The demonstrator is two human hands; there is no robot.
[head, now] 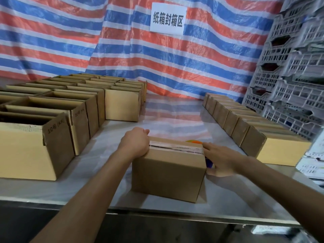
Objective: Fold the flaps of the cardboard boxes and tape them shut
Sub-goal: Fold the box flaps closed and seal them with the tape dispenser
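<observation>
Cardboard fills the scene, and the box (pixel 168 174) being worked on stands on the bench (pixel 87 155) near the front edge, straight in front of the person. Its top flaps are folded down flat. A tape strip (pixel 175 147) runs along the centre seam from the left end to the right.

The left hand (pixel 135 144) grips the left top edge, with the fingers curled over the far side and the palm on the near end of the strip. The right hand (pixel 222 161) lies against the right end of the box with its fingers straight and close together, at the point where the strip reaches the corner. It seems to hold nothing. An orange and blue object (pixel 209 163), perhaps a tape dispenser, shows just behind that hand and the box, but it is too hidden to be sure.

The step in hand looks like the end of sealing: pressing the tape ends down over the two side faces while the box is steadied.

Next, the box would probably go to the row of closed boxes (pixel 252 137) along the right side of the bench. A fresh one would then come from the open boxes (pixel 26 151) massed on the left, whose flaps stand up. That calls for a two-handed lift clear of the object behind, then a reach across the bare middle of the bench.
</observation>
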